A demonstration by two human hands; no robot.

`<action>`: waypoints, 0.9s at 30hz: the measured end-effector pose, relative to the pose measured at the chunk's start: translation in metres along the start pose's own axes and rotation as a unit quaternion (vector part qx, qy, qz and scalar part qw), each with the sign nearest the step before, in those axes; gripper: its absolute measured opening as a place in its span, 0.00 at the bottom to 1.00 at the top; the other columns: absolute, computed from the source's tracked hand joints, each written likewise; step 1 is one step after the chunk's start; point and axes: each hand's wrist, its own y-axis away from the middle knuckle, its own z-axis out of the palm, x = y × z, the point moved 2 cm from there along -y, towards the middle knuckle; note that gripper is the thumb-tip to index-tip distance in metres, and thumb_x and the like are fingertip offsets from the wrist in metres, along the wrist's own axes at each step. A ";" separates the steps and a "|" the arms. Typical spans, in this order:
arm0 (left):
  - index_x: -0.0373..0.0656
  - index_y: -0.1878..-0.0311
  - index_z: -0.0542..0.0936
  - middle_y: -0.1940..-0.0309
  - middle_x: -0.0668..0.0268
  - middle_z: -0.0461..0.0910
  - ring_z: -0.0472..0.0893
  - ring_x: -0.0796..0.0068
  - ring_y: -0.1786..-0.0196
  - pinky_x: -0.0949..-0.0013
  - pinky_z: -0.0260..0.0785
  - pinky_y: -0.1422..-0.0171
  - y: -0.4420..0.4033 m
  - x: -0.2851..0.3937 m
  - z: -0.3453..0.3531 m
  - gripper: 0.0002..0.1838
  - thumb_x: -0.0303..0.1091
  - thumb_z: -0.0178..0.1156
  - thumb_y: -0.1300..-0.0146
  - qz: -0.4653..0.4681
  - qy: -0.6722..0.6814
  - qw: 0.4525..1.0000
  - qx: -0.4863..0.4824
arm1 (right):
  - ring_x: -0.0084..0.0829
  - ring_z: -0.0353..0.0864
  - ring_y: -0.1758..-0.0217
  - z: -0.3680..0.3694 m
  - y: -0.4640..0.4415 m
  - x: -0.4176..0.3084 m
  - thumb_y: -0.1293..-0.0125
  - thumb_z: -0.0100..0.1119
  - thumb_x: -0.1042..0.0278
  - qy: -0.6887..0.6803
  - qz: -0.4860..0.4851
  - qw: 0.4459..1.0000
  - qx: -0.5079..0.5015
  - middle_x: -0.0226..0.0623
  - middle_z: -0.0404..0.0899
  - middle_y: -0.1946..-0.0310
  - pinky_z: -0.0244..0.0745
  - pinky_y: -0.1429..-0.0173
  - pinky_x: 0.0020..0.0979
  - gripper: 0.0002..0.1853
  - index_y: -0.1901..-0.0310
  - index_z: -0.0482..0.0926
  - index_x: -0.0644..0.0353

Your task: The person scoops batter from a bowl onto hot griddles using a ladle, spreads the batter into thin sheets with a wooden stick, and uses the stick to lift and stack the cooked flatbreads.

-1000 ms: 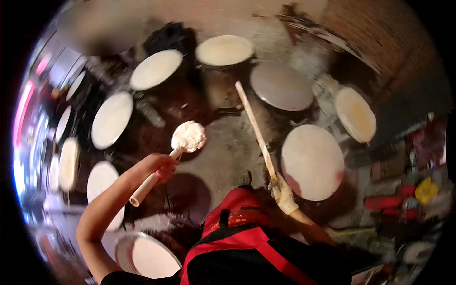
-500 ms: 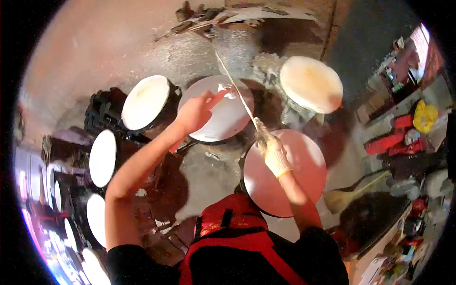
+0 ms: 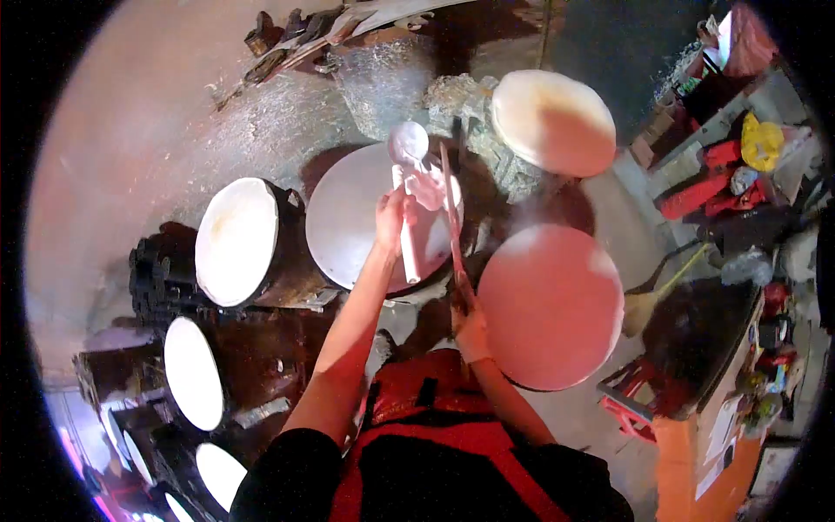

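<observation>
My left hand (image 3: 396, 220) is closed around the pale handle of a ladle (image 3: 408, 142), whose round bowl is over the far part of a grey round griddle (image 3: 348, 217). White batter (image 3: 428, 187) lies on that griddle, just beside the ladle. In my right hand (image 3: 470, 326), which wears a glove, is the lower end of a long flat wooden stick (image 3: 450, 204). The stick slants up across the right side of the griddle, close to the batter. A round surface, reddish in the light (image 3: 552, 304), is right of my right hand.
Pale-topped round griddles stand at the left (image 3: 237, 242) and lower left (image 3: 193, 374); another (image 3: 554, 122) is at the upper right. Firewood (image 3: 300, 35) lies along the wall. A dark-topped table (image 3: 696, 348), a red stool (image 3: 628, 409) and a yellow bag (image 3: 762, 142) are on the right.
The view has turned towards the right-hand griddles. The ladle, earlier heaped with batter, has come over the grey griddle, and batter now lies there. Both hands are closer together.
</observation>
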 end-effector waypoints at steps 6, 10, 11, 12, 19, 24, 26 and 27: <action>0.38 0.54 0.67 0.72 0.65 0.71 0.65 0.83 0.77 0.82 0.61 0.78 -0.002 0.115 -0.002 0.14 0.40 0.42 0.28 -0.139 0.048 0.989 -0.034 | 0.41 0.77 0.49 0.066 -0.027 -0.036 0.37 0.50 0.73 0.070 -0.025 0.993 0.094 0.45 0.72 0.42 0.70 0.44 0.34 0.29 0.33 0.61 0.55; 0.40 0.52 0.68 0.73 0.70 0.71 0.64 0.86 0.80 0.83 0.59 0.82 -0.025 0.155 -0.053 0.12 0.38 0.43 0.29 -0.246 -0.062 0.964 -0.074 | 0.36 0.76 0.48 0.086 -0.045 -0.018 0.31 0.48 0.65 -0.192 0.138 0.970 0.064 0.39 0.74 0.44 0.68 0.43 0.31 0.25 0.33 0.61 0.51; 0.42 0.50 0.70 0.75 0.71 0.71 0.65 0.85 0.80 0.81 0.59 0.81 -0.022 0.154 -0.064 0.13 0.39 0.45 0.29 -0.185 -0.185 0.964 -0.039 | 0.35 0.75 0.46 0.090 -0.041 -0.020 0.32 0.48 0.67 -0.296 0.147 0.941 0.071 0.39 0.72 0.43 0.68 0.42 0.32 0.25 0.33 0.62 0.53; 0.44 0.48 0.71 0.77 0.72 0.70 0.66 0.85 0.80 0.80 0.59 0.81 -0.014 0.151 -0.075 0.14 0.40 0.47 0.30 -0.118 -0.304 0.945 -0.005 | 0.35 0.74 0.45 0.094 -0.037 -0.022 0.33 0.48 0.69 -0.395 0.155 0.902 0.081 0.38 0.71 0.41 0.67 0.41 0.33 0.25 0.34 0.62 0.55; 0.45 0.64 0.82 0.83 0.79 0.69 0.63 0.89 0.84 0.80 0.51 0.82 0.089 0.154 -0.148 0.10 0.40 0.61 0.38 -0.064 -0.361 0.930 -0.035 | 0.30 0.66 0.44 0.161 -0.009 -0.024 0.37 0.51 0.74 -0.340 0.063 0.913 0.216 0.36 0.67 0.44 0.61 0.42 0.32 0.25 0.37 0.65 0.63; 0.44 0.70 0.81 0.86 0.78 0.67 0.62 0.88 0.86 0.79 0.49 0.82 0.142 0.165 -0.174 0.09 0.38 0.67 0.43 -0.137 -0.261 0.954 0.058 | 0.14 0.61 0.80 0.202 -0.092 0.015 0.35 0.53 0.62 -0.193 0.029 0.959 0.206 0.21 0.65 0.77 0.58 0.78 0.21 0.24 0.37 0.68 0.48; 0.45 0.62 0.82 0.86 0.80 0.62 0.59 0.88 0.86 0.79 0.49 0.82 0.148 0.171 -0.181 0.08 0.37 0.60 0.37 -0.137 -0.275 0.950 0.056 | 0.15 0.63 0.80 0.206 -0.120 0.040 0.34 0.53 0.62 -0.062 -0.060 0.970 0.226 0.21 0.66 0.78 0.59 0.78 0.21 0.23 0.37 0.68 0.49; 0.45 0.59 0.81 0.86 0.81 0.60 0.58 0.88 0.86 0.80 0.49 0.82 0.152 0.186 -0.175 0.08 0.37 0.58 0.36 -0.142 -0.278 0.948 0.055 | 0.15 0.65 0.79 0.203 -0.132 0.067 0.34 0.53 0.62 0.040 -0.145 0.958 0.246 0.22 0.68 0.76 0.61 0.76 0.21 0.23 0.37 0.68 0.51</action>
